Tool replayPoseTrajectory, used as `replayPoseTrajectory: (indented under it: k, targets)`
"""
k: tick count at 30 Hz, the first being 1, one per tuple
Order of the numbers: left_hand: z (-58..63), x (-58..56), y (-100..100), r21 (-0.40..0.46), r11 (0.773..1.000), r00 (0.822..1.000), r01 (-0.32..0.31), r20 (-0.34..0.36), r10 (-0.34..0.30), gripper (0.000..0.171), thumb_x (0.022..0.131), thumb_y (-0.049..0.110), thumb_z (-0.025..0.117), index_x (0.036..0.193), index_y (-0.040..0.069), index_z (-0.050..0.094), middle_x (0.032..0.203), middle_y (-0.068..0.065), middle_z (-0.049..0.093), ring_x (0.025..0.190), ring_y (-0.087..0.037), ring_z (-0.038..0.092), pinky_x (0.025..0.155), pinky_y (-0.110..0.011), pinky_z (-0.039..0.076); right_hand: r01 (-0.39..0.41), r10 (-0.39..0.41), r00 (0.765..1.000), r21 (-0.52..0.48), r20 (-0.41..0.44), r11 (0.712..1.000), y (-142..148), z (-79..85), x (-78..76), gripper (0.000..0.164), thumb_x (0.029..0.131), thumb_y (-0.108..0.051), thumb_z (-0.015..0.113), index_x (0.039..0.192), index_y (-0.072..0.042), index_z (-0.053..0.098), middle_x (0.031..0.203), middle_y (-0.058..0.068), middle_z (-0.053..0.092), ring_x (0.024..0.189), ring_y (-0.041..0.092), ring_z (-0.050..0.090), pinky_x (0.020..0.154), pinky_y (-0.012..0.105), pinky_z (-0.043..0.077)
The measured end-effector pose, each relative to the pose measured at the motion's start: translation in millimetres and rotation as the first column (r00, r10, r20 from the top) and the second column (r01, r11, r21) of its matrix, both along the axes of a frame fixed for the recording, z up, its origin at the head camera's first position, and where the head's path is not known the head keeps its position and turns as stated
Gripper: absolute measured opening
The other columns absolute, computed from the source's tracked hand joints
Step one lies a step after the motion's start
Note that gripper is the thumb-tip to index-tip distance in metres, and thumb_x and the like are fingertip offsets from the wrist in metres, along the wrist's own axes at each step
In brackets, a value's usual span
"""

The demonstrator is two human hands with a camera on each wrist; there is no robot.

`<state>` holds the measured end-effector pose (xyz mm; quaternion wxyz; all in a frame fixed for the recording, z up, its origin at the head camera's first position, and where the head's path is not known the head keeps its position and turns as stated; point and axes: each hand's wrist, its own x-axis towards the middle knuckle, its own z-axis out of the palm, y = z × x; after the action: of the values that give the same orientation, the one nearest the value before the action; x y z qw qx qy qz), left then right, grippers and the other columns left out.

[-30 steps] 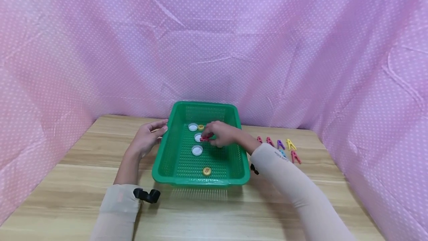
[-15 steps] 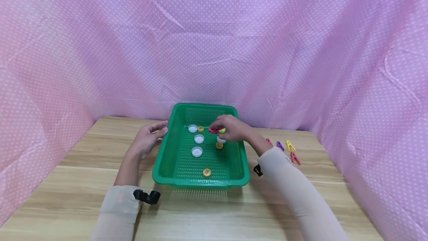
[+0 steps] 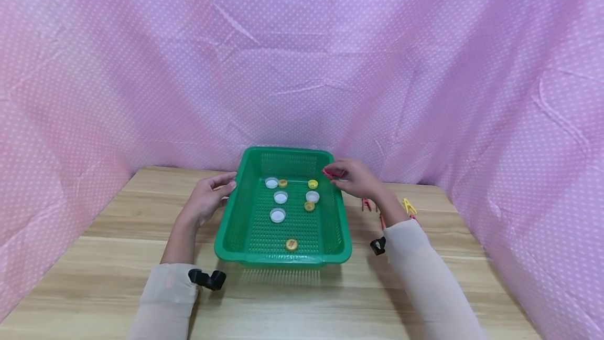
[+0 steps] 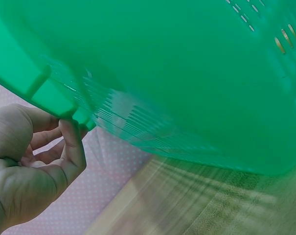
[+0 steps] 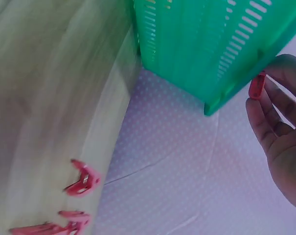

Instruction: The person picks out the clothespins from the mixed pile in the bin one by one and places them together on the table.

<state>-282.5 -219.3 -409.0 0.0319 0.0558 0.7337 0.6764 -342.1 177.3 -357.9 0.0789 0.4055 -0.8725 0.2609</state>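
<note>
A green plastic basket point(image 3: 283, 257) stands on the wooden table, with several white, gold and yellow bottle caps spread over its floor, among them a white cap point(image 3: 277, 215), a gold cap point(image 3: 291, 245) and a yellow cap point(image 3: 313, 184). My left hand point(image 3: 207, 198) pinches the basket's left rim between thumb and fingers; the left wrist view shows this from below. At the far right rim, my right hand point(image 3: 357, 178) holds a red clothespin point(image 5: 257, 85) between thumb and fingertips, right beside the basket's edge in the right wrist view.
Right of the basket lie several clothespins, including a red clothespin point(image 3: 366, 204) and a yellow clothespin point(image 3: 408, 206); the right forearm partly covers them. A pink dotted curtain point(image 3: 302, 67) hangs behind and beside the table point(image 3: 264, 308).
My right hand has moved right with the red clothespin, from over the basket's middle to its right rim, uncovering caps inside. The left hand has stayed at the left rim.
</note>
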Motion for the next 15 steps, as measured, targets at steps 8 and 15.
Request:
replayPoseTrajectory:
  k: [8, 15]
  targets:
    - [-0.9, 0.2, 0.6, 0.000, 1.000, 1.000, -0.003, -0.004, 0.003, 0.049, 0.096, 0.024, 0.058, 0.141, 0.008, 0.045, 0.132, -0.016, 0.047, 0.097, -0.012, 0.059, 0.087, -0.034, 0.052, 0.103, -0.106, 0.994, -0.087, -0.029, 0.991, 29.6, -13.3, 8.0, 0.032, 0.084, -0.006, 0.069, 0.116, -0.007, 0.067, 0.100, 0.003, 0.065, 0.083, 0.013, 0.059, 0.070, 0.032, 0.055]
    - [-0.8, 0.6, 0.9, 0.010, 1.000, 1.000, -0.004, -0.005, 0.004, 0.048, 0.097, 0.022, 0.057, 0.141, 0.007, 0.045, 0.132, -0.016, 0.047, 0.099, -0.013, 0.059, 0.085, -0.032, 0.053, 0.221, -0.224, 0.975, -0.107, -0.016, 0.969, 44.6, -23.7, 21.2, 0.029, 0.084, -0.007, 0.070, 0.113, -0.005, 0.068, 0.093, 0.006, 0.064, 0.081, 0.017, 0.060, 0.069, 0.034, 0.055]
